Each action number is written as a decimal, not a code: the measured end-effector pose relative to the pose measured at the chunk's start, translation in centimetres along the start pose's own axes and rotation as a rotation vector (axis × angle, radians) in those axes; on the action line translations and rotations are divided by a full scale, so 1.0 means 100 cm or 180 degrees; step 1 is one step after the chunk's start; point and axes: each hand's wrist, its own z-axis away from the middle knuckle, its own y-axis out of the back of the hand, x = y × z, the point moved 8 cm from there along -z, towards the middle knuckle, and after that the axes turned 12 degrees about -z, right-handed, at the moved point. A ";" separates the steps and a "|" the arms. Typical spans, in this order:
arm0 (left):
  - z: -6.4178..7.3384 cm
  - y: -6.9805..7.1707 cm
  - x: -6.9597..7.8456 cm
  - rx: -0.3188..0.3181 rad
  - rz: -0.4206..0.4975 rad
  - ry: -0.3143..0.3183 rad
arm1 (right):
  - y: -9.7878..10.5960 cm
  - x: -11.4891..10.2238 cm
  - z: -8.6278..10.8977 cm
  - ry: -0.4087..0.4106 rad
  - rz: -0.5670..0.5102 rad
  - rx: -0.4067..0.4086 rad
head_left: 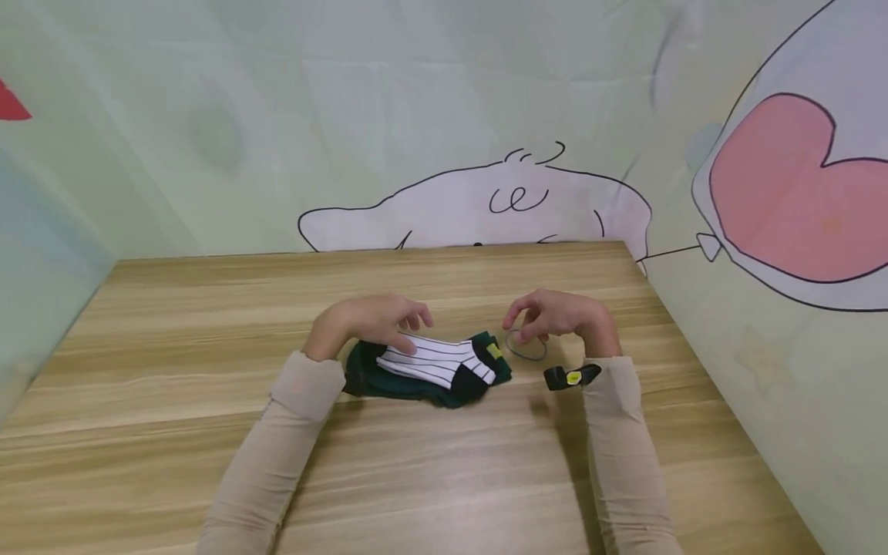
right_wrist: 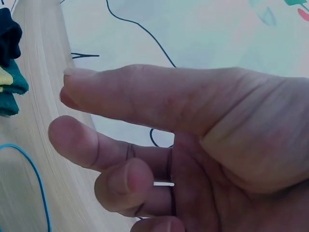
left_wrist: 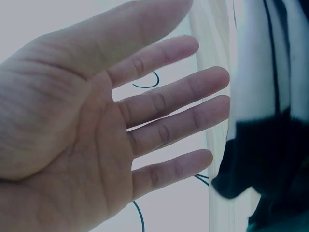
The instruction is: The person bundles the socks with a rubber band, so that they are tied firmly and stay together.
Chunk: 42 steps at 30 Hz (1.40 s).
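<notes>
My left hand (head_left: 378,317) hovers over the left part of a white sock (head_left: 433,358) with thin dark stripes and a black heel. That sock lies on dark green socks (head_left: 416,391), which show around its edges. In the left wrist view the fingers are straight and spread, with the striped sock (left_wrist: 263,63) beyond their tips. My right hand (head_left: 555,312) is over the table, right of the socks, with fingers loosely bent and nothing between them. Below its fingertips lies a thin blue elastic loop (head_left: 527,358), also visible in the right wrist view as a blue cord (right_wrist: 37,176).
The wood-grain table (head_left: 444,478) extends to both sides and in front of the socks. Behind it stands a pale printed wall (head_left: 444,100) with a cartoon drawing. A black strap (head_left: 555,378) with a yellow mark sits by the right cuff.
</notes>
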 end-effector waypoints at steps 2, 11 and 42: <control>-0.001 -0.001 0.002 -0.0001 -0.0006 -0.0037 | 0.001 0.001 0.000 -0.0047 0.0018 0.0013; -0.003 -0.007 0.009 -0.0067 0.0097 -0.0066 | 0.005 0.005 0.000 -0.0071 0.0018 0.0055; -0.029 -0.025 0.031 -0.0033 -0.0109 -0.0522 | 0.023 0.035 0.001 -0.0399 -0.0226 0.0364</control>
